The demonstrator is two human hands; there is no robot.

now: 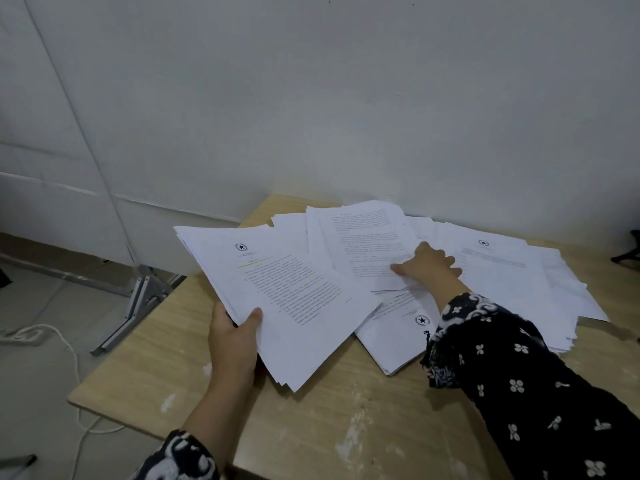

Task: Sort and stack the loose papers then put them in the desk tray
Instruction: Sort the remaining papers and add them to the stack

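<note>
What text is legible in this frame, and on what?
No text is legible.
Held stack in the left hand: star seal, printed lines with yellow highlights, too blurred.
Sheet under the right hand: paragraphs, too small.
Near sheet: star seal, upside down, unreadable.
Far-right sheet: seal, blurred lines.
</note>
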